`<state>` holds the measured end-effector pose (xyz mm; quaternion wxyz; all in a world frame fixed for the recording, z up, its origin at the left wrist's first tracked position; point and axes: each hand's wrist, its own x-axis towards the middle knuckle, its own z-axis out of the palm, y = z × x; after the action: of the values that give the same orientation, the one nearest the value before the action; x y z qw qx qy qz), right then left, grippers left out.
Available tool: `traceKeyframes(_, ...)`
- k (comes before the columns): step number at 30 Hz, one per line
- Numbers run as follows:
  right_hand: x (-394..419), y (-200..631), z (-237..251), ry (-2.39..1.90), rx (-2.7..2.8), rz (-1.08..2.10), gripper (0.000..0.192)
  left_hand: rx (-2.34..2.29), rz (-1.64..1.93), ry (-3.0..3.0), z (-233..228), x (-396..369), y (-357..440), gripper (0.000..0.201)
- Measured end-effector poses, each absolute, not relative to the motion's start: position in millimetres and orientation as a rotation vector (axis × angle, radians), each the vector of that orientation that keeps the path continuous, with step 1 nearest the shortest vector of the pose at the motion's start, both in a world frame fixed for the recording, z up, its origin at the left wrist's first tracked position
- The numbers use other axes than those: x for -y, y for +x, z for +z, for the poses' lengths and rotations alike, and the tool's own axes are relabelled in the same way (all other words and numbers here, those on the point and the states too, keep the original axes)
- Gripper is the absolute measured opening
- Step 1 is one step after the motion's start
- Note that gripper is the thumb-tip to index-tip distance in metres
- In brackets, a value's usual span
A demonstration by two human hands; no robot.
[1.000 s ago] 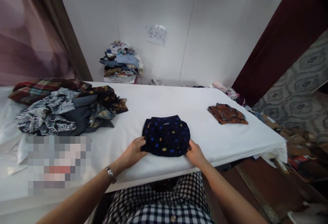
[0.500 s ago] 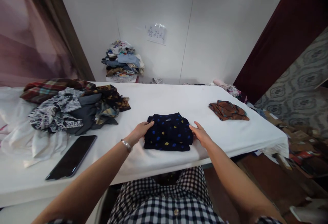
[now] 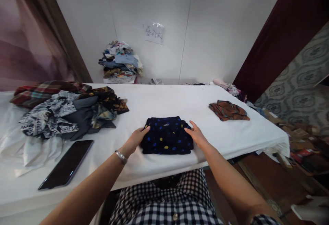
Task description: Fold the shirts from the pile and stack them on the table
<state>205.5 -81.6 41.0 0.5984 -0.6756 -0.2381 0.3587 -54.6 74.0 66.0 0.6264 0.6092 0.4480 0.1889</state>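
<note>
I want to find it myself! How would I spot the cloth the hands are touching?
Look at the white table, near its front edge in the middle. There, between the left hand and the right hand, lies a folded shirt. It is dark navy with blue and yellow dots, unlike the brown shirt to the right.

We are pressing our left hand (image 3: pixel 135 139) and right hand (image 3: pixel 196 135) flat against both sides of the folded navy dotted garment (image 3: pixel 166 135) lying on the white table (image 3: pixel 164 101).
</note>
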Motion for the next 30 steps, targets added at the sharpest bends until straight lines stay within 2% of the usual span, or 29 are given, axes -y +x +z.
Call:
traceKeyframes(6, 79, 200, 37, -1.497, 0.662, 0.862, 0.083, -0.975, 0.513, 1.477, 58, -69, -50, 0.052)
traceKeyframes(11, 82, 206, 26, -1.69, 0.791, 0.798, 0.08, -1.102, 0.468, 1.649, 50, -73, -54, 0.053)
traceKeyframes(16, 84, 210, 39, -1.949, 1.082, 0.396, 0.07, -1.287, 0.527, 2.013, 73, -74, -54, 0.065)
traceKeyframes(20, 70, 195, 60, -1.887, 1.427, 0.093, 0.065, -1.081, 0.73, 2.422, 86, -67, -30, 0.062)
traceKeyframes(27, 48, 171, 38, -2.118, 1.796, 0.404, 0.067, -1.009, 0.391, 2.769, 28, -60, -5, 0.064)
traceKeyframes(30, 48, 176, 33, -2.06, 1.744, 0.458, 0.066, -1.007, 0.369, 2.681, 27, -67, -6, 0.065)
